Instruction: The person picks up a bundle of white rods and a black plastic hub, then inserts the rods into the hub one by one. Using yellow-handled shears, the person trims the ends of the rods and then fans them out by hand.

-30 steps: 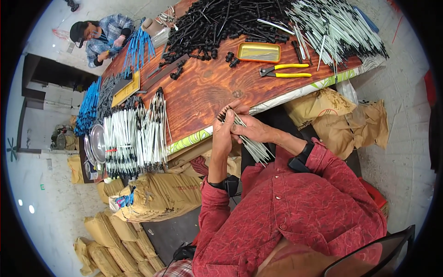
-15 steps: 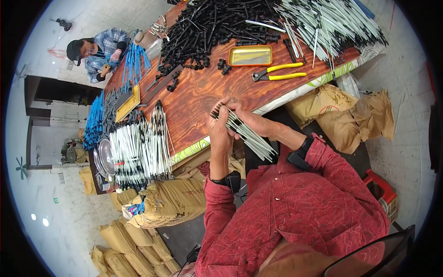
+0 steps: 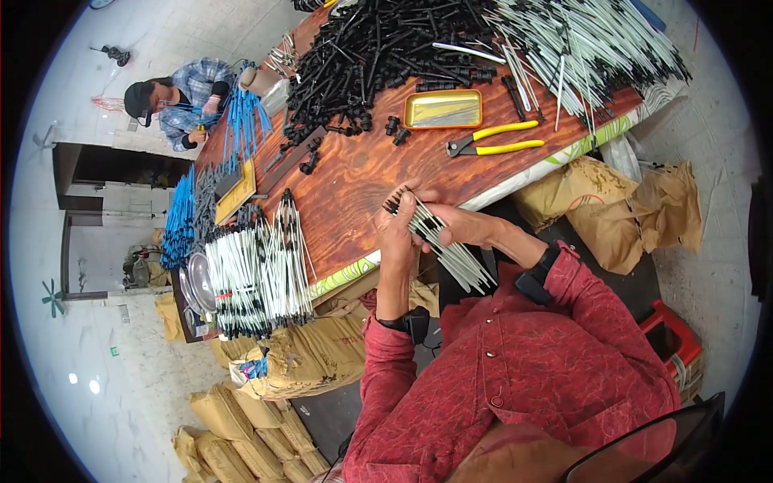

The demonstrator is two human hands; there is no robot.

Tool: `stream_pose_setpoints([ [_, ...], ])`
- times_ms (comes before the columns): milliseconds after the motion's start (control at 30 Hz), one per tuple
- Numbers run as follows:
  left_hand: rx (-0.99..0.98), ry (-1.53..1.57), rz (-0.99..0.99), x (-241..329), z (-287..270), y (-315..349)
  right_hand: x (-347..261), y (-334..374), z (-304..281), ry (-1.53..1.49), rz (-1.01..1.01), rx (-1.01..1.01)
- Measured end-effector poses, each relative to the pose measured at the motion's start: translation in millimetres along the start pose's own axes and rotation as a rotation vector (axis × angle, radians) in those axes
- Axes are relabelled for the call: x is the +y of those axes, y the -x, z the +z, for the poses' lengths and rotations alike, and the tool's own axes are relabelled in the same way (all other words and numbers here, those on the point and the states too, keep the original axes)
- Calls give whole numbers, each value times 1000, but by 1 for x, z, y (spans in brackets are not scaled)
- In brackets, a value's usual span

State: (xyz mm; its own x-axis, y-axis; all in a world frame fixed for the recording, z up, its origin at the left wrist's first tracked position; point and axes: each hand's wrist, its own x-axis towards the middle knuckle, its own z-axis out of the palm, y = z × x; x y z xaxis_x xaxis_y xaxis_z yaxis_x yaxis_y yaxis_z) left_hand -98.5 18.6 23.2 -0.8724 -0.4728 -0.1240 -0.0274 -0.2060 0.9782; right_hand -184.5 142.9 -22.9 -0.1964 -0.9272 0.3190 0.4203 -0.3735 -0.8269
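A bundle of thin white rods with black ends (image 3: 459,262) sits between my hands at the near edge of the wooden table (image 3: 346,185). My left hand (image 3: 396,221) is closed round the bundle close to its black tips, thumb on top. My right hand (image 3: 452,224) is beside it, its fingers curled against the rods from the other side. The rods slant down toward my red shirt, their lower ends fanned out. Yellow-handled pincers (image 3: 495,141) and an orange-rimmed tray (image 3: 443,109) holding thin pins lie on the table beyond my hands.
Black fittings (image 3: 362,68) heap up at the far side, white rods (image 3: 588,56) at the far right. More rods (image 3: 258,274) stand grouped at the left, near blue rods (image 3: 179,217). Brown sacks (image 3: 314,346) stand below. A co-worker (image 3: 185,101) handles blue rods at the far left.
The whole view has shifted slightly, so the table appears a little lower and further right. My right hand's fingers have moved down along the rods, while my left keeps its grip.
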Motion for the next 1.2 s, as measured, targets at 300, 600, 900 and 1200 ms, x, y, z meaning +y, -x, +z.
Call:
stream_pose_setpoints([
  [300,-47,6,-78,6,-2,-2,18,-10,3,21,158,212],
  [600,-247,69,-69,20,-12,-11,-2,-17,-7,160,16,260],
  [900,-97,-678,121,58,-64,-94,-22,-15,-21,45,23,349],
  [1200,173,-1368,364,33,-93,-174,-24,-14,-19,83,51,306],
])
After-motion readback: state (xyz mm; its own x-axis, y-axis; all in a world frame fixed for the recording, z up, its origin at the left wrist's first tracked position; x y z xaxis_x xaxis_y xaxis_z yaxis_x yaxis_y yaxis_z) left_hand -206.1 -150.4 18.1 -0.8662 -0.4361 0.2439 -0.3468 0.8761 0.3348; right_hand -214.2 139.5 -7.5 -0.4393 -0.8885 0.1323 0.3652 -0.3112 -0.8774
